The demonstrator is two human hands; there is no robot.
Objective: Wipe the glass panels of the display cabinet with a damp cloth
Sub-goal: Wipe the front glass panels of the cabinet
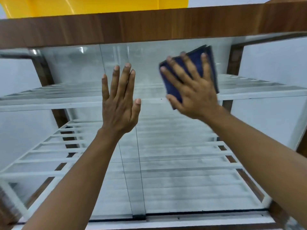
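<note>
Head view, looking up along the front of the display cabinet (149, 25), whose brown wood-grain top band runs across the far upper part of the picture.

The cloth (173, 89), dark blue and folded into a thick pad, lies flat against the right glass panel (182, 171), high up and just under the wooden band. The right hand (194, 92) is spread over it, fingers straight and fanned out and palm pressing it to the glass, with the thumb along the cloth's lower left edge. The hand and cloth are slightly blurred.

The left hand (119, 103) holds nothing. It is raised flat with its fingers straight and close together, pointing up, at the place where the left glass panel (74, 67) and the right one overlap; I cannot tell whether the palm touches the glass. The two hands are near each other and apart.

Behind the glass are white slatted shelves (49, 146) at two levels. The panels stand in a white bottom track (199, 216) at the near edge. Above the cabinet a yellow shape (99, 4) shows at the far left.
</note>
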